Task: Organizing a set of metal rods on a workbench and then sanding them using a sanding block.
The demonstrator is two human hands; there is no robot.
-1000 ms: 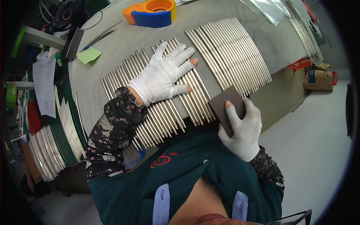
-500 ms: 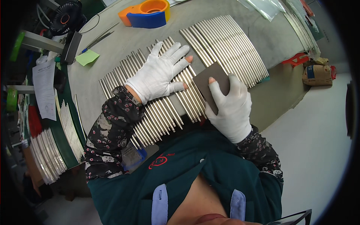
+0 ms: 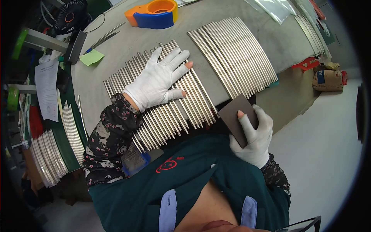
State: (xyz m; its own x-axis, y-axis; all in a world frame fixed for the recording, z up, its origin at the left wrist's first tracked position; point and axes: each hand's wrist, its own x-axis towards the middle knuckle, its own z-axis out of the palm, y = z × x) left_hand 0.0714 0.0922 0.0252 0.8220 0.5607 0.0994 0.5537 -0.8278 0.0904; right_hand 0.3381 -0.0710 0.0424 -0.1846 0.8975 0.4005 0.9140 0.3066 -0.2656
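While much of the near row of rods lies in plain sight on the bench, its near ends are cut off by the person's green apron, and the left hand covers the middle of the row. That hand, in a white glove with cut fingertips, lies flat with fingers spread and relaxed, pressing on the rods and gripping nothing. The right hand, also gloved, is just right of the rods' near ends, off the bench edge, its fingers closed around a dark pad; the pad's lower part is hidden behind the hand, and its material is hard to make out. A second row lies right of the rods, well apart from both hands. A tape dispenser sits beyond the rods, at the far edge.

Half a second ago the pad lay on the rods near the left hand's fingertips; now it has been drawn back toward the body, clear of them. The left hand has stayed where it was.
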